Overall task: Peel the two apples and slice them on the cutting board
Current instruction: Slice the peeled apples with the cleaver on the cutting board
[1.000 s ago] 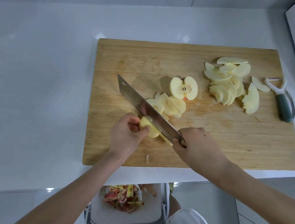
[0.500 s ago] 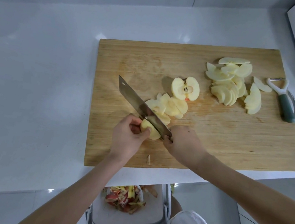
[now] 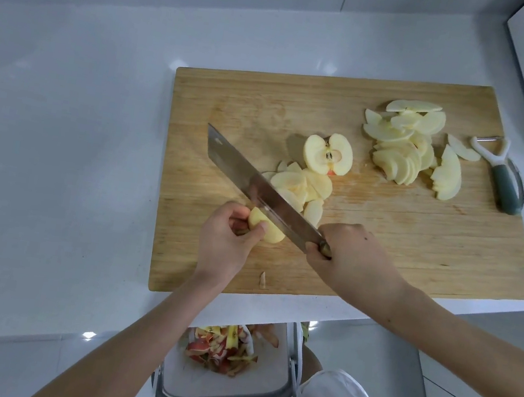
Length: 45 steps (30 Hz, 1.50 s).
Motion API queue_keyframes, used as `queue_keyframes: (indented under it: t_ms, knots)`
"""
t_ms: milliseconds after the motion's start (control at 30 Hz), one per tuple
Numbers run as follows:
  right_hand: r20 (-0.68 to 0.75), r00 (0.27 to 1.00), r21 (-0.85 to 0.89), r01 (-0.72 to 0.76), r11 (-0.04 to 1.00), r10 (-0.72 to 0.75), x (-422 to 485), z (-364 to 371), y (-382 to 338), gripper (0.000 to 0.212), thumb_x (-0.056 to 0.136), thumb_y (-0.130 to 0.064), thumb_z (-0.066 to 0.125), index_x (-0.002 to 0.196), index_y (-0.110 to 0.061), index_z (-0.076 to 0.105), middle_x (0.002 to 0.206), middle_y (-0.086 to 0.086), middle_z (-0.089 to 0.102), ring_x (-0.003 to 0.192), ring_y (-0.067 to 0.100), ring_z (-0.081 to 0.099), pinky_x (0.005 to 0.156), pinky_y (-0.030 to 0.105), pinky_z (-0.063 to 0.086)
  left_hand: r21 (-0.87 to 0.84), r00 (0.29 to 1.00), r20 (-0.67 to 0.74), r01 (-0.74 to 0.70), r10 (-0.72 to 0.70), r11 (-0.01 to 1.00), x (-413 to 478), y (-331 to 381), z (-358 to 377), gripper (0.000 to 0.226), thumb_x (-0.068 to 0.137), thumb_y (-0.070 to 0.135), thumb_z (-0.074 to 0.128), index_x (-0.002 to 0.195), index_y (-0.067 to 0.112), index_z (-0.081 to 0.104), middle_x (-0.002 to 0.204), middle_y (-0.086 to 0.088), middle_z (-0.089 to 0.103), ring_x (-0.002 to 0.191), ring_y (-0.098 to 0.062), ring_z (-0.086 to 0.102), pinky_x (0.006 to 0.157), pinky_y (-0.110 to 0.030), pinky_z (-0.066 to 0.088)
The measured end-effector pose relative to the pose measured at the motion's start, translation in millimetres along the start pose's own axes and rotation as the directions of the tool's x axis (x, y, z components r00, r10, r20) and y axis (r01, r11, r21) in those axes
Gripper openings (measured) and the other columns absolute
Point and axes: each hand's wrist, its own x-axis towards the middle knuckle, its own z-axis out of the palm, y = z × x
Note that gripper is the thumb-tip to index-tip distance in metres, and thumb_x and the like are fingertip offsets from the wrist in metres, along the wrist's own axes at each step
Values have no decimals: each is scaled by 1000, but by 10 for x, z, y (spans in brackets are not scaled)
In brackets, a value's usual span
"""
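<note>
Wooden cutting board (image 3: 416, 240): peeled apple piece (image 3: 266, 231) pale yellow, left hand (image 3: 226, 240) gripping.

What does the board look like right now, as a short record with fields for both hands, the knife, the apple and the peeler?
left hand: grips a peeled apple piece on the cutting board
right hand: holds the cleaver by its handle
cleaver: blade against the gripped piece
uncut: one peeled half, core face up, mid-board
slices: small pile beside the blade, bigger pile far right
peeler: at the board's right edge, untouched
</note>
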Motion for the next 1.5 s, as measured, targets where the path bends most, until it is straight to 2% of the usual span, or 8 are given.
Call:
queue_keyframes:
  t_ms: [267,567,700,800,867,1033,1167,1500]
  knots:
    - [27,1000,-70,-6,998,8,7,37,-20,37,96,-23,42,61,-19,29,59,-3,39,49,10,35,47,22,29,8,1000,4,-19,19,1000,11,-8,6,23,76,18,79,88,17,59,82,9,62,76,-7,60,69,-10,48]
    - [50,999,-146,0,989,8,26,2,-77,37,96,-23,40,61,-19,28,61,-3,37,50,9,33,43,21,23,65,999,5,-33,33,997,20,-18,8,22,77,21,78,89,16,61,81,9,63,74,0,59,66,-6,44]
    - [81,997,-129,10,992,0,180,65,-89,37,95,-20,41,61,-19,27,61,-3,36,51,12,36,44,22,23,63,998,6,-62,61,996,25,-41,6,23,77,21,78,91,11,63,84,4,66,74,1,59,66,-5,44]
    - [77,997,-104,15,994,-7,279,209,-96,38,96,-20,40,61,-20,25,62,-3,34,63,21,43,48,26,27,55,996,0,-87,87,995,20,-69,5,25,77,23,78,92,9,64,86,2,67,77,-2,60,67,-6,44]
    - [59,998,-51,6,999,-3,312,271,-71,38,96,-20,41,61,-20,25,60,-3,35,59,19,41,51,28,28,51,995,-6,-96,96,994,7,-69,0,24,78,24,78,91,11,63,86,3,66,78,-3,61,68,-8,46]
    - [13,999,89,-34,995,33,238,199,41,39,94,-18,46,58,-17,32,55,-3,37,49,8,33,44,20,22,46,995,-15,-94,95,995,-16,-57,-7,22,77,22,78,89,16,60,84,7,64,78,-2,60,69,-6,46]
    - [-13,1000,57,-12,998,12,76,88,17,38,94,-20,47,58,-17,32,55,-3,38,48,10,34,44,21,23,59,998,-20,-55,56,997,-20,-50,-7,24,77,23,78,92,13,61,86,4,63,77,-2,59,68,-4,44]
    - [40,999,-50,21,999,-19,66,17,-28,38,95,-21,44,60,-18,31,59,-3,38,50,8,34,44,19,23,51,998,-13,-56,56,997,-13,-59,-1,24,78,24,77,92,15,60,85,6,63,78,-4,60,68,-5,45]
